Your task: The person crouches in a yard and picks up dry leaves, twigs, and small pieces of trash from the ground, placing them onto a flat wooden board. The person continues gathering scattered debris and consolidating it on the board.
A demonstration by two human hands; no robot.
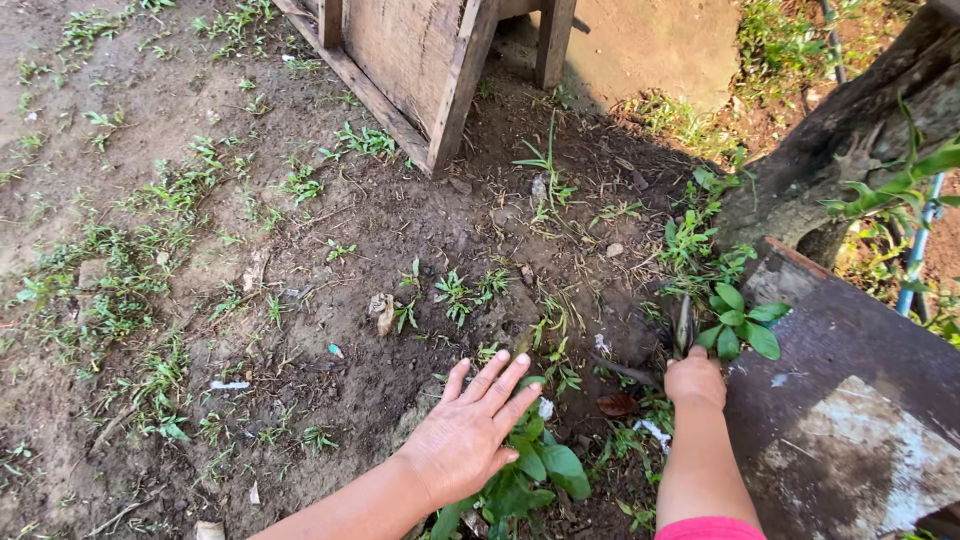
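My left hand (pixel 467 430) lies flat, fingers spread, over a broad-leaved green weed (pixel 535 470) on dark soil near the bottom centre. My right hand (pixel 694 380) is clenched into a fist around the handle of a dark tool (pixel 684 325) whose blade points up and away into the ground. That tool tip sits just left of a small round-leaved plant (pixel 740 325). Both forearms come in from the bottom edge, and a pink sleeve (pixel 708 528) shows on the right arm.
A wooden frame of planks (pixel 420 70) stands at the top centre. A thick tree trunk (pixel 850 140) leans at the right. A dark flat slab (pixel 850 400) fills the lower right. Small weeds (pixel 465 290) and grass tufts dot the bare soil.
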